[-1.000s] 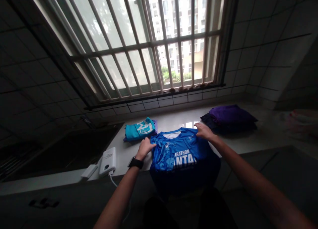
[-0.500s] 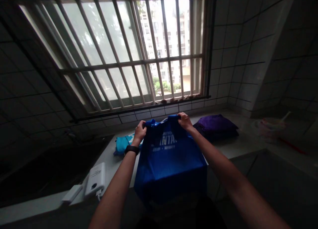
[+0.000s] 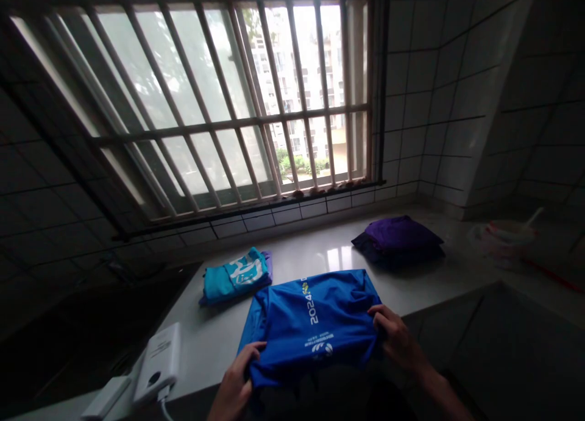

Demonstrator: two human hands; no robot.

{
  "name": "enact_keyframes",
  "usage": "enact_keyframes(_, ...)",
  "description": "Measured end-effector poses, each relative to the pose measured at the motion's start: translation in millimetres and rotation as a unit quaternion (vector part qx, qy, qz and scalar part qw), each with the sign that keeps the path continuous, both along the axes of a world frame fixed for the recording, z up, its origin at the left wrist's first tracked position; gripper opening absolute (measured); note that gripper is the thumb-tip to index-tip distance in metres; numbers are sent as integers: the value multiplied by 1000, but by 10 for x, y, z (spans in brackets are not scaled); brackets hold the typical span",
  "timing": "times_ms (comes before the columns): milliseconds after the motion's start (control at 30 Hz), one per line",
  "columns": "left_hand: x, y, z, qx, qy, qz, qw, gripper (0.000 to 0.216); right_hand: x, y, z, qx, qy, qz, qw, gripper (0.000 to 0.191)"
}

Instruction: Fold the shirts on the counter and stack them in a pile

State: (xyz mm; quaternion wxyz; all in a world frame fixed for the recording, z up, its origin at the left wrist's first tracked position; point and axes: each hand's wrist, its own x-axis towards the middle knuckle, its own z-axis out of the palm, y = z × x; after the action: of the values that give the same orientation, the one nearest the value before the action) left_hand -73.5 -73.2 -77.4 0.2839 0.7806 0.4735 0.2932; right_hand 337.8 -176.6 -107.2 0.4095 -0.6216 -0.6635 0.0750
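Note:
A blue sports shirt (image 3: 313, 317) with white print lies folded on the pale countertop (image 3: 320, 256), near its front edge. My left hand (image 3: 235, 381) pinches the shirt's near left corner. My right hand (image 3: 397, 339) grips the near right edge, fingers curled into the cloth. Both hands sit at the counter's front edge.
A folded teal shirt (image 3: 235, 276) on a purple one lies left of the blue shirt. A purple and dark pile (image 3: 397, 237) sits at the back right. A white power bank (image 3: 159, 363) with a cable lies front left. Dark sink (image 3: 91, 311) to the left; barred window (image 3: 219, 98) behind.
The shirt lay flat with both hands at its shoulders, was lifted by the top edge, and now lies folded over, with my hands at its near edge.

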Motion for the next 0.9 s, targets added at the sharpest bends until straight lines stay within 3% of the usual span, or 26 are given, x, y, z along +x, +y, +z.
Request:
enact_keyframes(167, -98, -37, 113, -6, 49, -29, 998, 16, 123, -176, 202, -7, -30, 27, 999, 46)
enact_keyframes(300, -19, 117, -52, 25, 108, -33, 993, 36, 72, -106, 222, -47, -90, -17, 995, 54)
enact_keyframes(433, 211, 440, -108, 32, 145, -47, 988, 53, -55, 237, 189, -148, -167, -16, 975, 50)
enact_keyframes(633, 576, 898, 260, 31, 150, -27, 988, 47, 140, 924, 587, -184, -200, -45, 961, 50)
enact_keyframes(733, 591, 881, 313, 70, 117, -31, 990, 41, 231, 990, 662, -140, -173, -31, 974, 58)
enact_keyframes(833, 507, 696, 252, 60, 98, -94, 989, 35, 240, 797, 523, -94, -150, 33, 984, 70)
enact_keyframes(900, 446, 550, 227, 43, 88, -105, 990, 26, 220, 622, 426, -81, -140, 57, 985, 64)
